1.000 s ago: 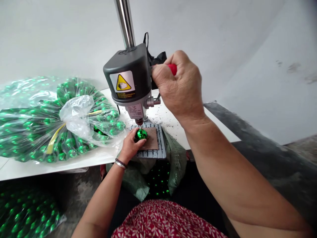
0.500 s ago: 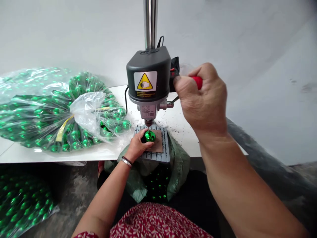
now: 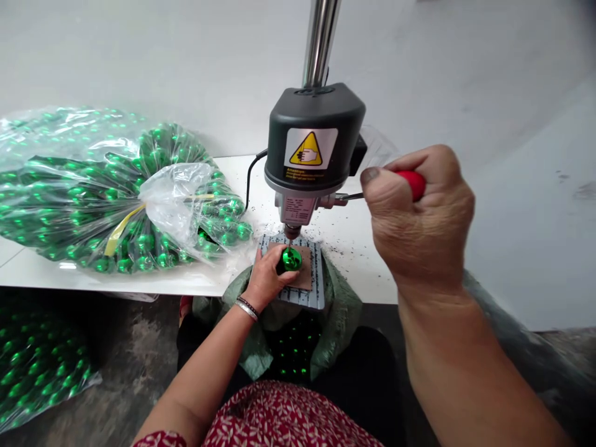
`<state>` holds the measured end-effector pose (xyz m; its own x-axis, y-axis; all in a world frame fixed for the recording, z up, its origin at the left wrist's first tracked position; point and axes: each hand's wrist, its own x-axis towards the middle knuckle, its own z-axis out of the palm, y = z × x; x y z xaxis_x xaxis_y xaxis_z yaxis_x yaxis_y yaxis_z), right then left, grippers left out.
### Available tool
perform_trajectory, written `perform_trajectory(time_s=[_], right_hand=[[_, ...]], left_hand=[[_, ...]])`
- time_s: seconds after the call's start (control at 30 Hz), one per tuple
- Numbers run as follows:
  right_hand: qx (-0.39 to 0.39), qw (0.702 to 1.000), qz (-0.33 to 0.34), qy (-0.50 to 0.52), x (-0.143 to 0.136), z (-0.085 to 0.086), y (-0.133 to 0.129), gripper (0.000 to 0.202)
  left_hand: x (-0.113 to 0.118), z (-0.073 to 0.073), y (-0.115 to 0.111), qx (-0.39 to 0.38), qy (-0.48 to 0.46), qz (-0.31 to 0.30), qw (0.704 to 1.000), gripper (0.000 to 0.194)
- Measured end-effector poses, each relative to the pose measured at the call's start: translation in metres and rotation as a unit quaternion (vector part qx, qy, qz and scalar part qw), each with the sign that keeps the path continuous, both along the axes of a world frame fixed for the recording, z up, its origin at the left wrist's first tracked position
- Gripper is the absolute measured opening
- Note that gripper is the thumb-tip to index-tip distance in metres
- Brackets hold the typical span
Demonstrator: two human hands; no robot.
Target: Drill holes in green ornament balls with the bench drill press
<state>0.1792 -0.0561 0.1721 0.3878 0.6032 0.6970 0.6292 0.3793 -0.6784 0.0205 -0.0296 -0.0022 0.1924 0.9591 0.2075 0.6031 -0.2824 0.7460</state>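
A shiny green ball (image 3: 292,259) is held between the thumb and fingers of my left hand (image 3: 266,275), under the drill press (image 3: 316,136). The drill bit (image 3: 291,243) points down at the ball's top and looks to meet it; whether it has gone in I cannot tell. Beneath the ball lies a brown board (image 3: 305,276) on the slotted grey base plate (image 3: 317,292). Up on the right, my right hand (image 3: 419,223) is closed around the red knob (image 3: 412,184) of the press's feed lever.
A clear plastic bag (image 3: 102,198) full of green balls lies on the white table (image 3: 223,282) at left. Another bag of green balls (image 3: 41,366) is on the floor. An open green sack (image 3: 342,298) with green balls hangs below the base. Dark shavings are scattered about the plate.
My view has shifted, so the press and both hands appear farther right. My right hand sits a little lower relative to the press head. Both grips are kept.
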Motion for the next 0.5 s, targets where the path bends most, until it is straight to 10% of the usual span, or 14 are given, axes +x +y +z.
perform_trajectory(time_s=[0.5], right_hand=[[-0.001,0.999,-0.022,-0.033,0.001,-0.010,-0.008,0.019]], left_hand=[[0.001,0.005,-0.001,-0.021,0.003,0.010,1.000,0.054]])
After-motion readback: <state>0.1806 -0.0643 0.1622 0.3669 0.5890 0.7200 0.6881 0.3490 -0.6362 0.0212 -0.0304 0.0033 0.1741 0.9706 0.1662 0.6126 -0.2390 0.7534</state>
